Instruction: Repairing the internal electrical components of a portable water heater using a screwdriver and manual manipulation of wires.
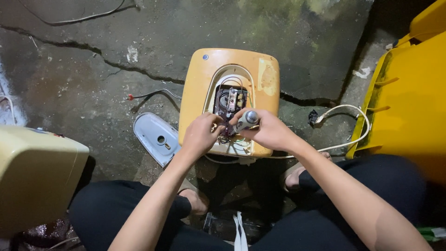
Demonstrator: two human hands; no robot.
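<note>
A yellowed water heater casing (200,83) lies on the cracked concrete floor (83,79) between the person's knees, its oval service opening facing up and showing dark wiring and a terminal block (229,103) inside. The right hand (269,132) is clenched around the grey handle of a screwdriver (245,120), whose shaft points down and left into the opening. The left hand (200,135) rests on the lower rim of the opening just beside the tool, fingers curled in at the wiring; whether it pinches anything there I cannot tell. A grey oval cover plate (155,137) lies on the floor just left of the casing, touching or nearly touching its side. A white power cord (348,125) loops on the floor to the right, near a yellow plastic bin (409,97). A second, cream-coloured casing (32,172) sits at the left edge. A thin wire with a red tip (139,95) lies on the floor above the cover plate. The person squats in dark trousers, bare toes showing in sandals.
</note>
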